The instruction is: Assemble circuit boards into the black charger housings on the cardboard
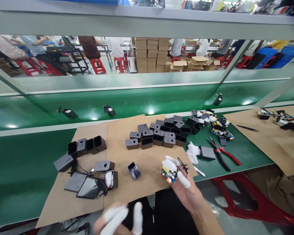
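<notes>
I see board [167, 173] grasped in right hand [186, 190], right of lower centre; its long axis I can't tell. Left hand [118, 221] blurred at bottom edge, fingers parted, nothing seen in it. From there board lies up and right, well apart. Case [134, 171] between, long axis slanting down rightward.

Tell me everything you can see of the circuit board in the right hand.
The circuit board is small and crowded with parts: a yellow block, white areas, and small blue and orange pieces. It is tilted and gripped by the white-covered fingertips of the right hand, near the cardboard's front edge. A thin black part sits beside it; whether they are joined is unclear.
</notes>
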A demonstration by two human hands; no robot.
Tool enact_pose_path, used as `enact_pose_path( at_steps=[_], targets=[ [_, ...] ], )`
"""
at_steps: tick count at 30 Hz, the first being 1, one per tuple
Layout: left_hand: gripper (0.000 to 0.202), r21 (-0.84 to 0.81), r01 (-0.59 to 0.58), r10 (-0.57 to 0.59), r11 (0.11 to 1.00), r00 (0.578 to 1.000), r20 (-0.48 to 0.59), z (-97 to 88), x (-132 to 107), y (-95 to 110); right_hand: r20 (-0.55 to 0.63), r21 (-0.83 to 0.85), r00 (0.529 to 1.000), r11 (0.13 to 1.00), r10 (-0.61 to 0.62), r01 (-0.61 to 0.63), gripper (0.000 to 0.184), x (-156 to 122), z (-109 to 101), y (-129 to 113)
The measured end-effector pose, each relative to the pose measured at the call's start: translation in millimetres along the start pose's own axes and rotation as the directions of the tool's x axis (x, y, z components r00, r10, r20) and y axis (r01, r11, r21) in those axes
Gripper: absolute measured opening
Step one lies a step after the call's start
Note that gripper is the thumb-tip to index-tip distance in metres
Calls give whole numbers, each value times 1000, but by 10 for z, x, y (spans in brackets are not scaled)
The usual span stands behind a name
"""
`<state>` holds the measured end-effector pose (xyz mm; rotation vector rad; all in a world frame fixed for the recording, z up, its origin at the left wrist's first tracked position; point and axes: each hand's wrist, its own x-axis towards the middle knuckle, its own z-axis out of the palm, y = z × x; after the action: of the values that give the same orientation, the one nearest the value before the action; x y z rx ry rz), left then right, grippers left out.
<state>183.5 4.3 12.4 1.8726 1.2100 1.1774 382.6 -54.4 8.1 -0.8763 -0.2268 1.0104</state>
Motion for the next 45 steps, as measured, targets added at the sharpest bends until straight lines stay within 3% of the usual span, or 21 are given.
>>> enact_pose_path(
  at_steps=[4, 6, 7, 9, 11, 13, 15, 17, 18, 19, 20, 22, 23, 24, 26, 28, 30, 37, 40, 43, 45],
  targets=[
    [43, -186, -63, 78, 981, 994, 75, 324, -101, 334, 19, -96, 999, 994, -51, 53, 57, -102, 138, 14],
    [29, -359, 43, 6, 932, 991, 135, 465, -58, 440, -4, -152, 997, 985, -77, 76, 52, -138, 177, 2],
    [24, -446, 157, -88, 881, 981, 172, 512, -21, 486, -25, -167, 995, 981, -99, 94, 50, -148, 178, -14],
    [27, -585, 428, -314, 689, 903, 292, 552, 63, 577, -47, -167, 988, 977, -144, 135, 50, -149, 138, -64],
    [37, -654, 632, -440, 417, 769, 463, 537, 140, 667, 22, -143, 991, 980, -135, 137, 50, -126, 55, -130],
    [38, -640, 736, -416, 219, 664, 621, 505, 184, 738, 160, -130, 986, 990, -40, 61, 56, -93, -38, -190],
    [36, -581, 800, -347, 146, 592, 728, 484, 185, 770, 280, -139, 959, 990, 51, -12, 65, -64, -109, -227],
    [38, -524, 831, -305, 186, 556, 773, 477, 171, 760, 326, -135, 943, 990, 69, -26, 70, -53, -152, -244],
    [41, -511, 821, -304, 253, 569, 764, 471, 178, 744, 319, -118, 947, 993, 43, -5, 71, -54, -167, -252],
    [43, -504, 783, -314, 364, 612, 725, 459, 208, 727, 293, -93, 956, 995, -4, 32, 70, -59, -183, -262],
    [44, -486, 702, -317, 521, 688, 653, 441, 270, 711, 246, -67, 967, 995, -61, 80, 68, -66, -200, -278],
    [43, -307, 379, -218, 873, 867, 448, 387, 499, 697, 111, -25, 979, 985, -168, 172, 62, -82, -246, -323],
    [39, -113, 137, -88, 984, 928, 361, 359, 659, 701, 39, -12, 979, 980, -200, 200, 60, -90, -273, -350],
    [32, 101, -81, 41, 992, 938, 343, 337, 835, 710, -26, -3, 977, 977, -214, 214, 58, -98, -303, -375],
    [24, 430, -358, 161, 829, 888, 430, 330, 1179, 735, -112, 10, 971, 977, -212, 215, 56, -115, -362, -408],
    [24, 573, -511, 164, 641, 820, 548, 379, 1435, 744, -140, 19, 969, 977, -206, 211, 58, -138, -410, -412],
    [24, 609, -583, 152, 537, 777, 610, 461, 1563, 726, -122, 18, 972, 979, -200, 204, 59, -166, -438, -398],
    [19, 560, -638, 137, 528, 715, 686, 572, 1419, 742, -83, 15, 978, 981, -190, 192, 61, -228, -456, -383],
    [19, 550, -568, 48, 612, 721, 691, 550, 1252, 817, -110, 10, 973, 979, -201, 203, 60, -236, -478, -389],
    [9, 545, -421, -66, 725, 745, 664, 518, 1139, 817, -121, -8, 973, 980, -197, 198, 61, -239, -502, -393],
    [42, 509, -386, -69, 770, 742, 667, 490, 1157, 760, -130, -18, 972, 980, -197, 196, 64, -240, -522, -389]
  ],
)
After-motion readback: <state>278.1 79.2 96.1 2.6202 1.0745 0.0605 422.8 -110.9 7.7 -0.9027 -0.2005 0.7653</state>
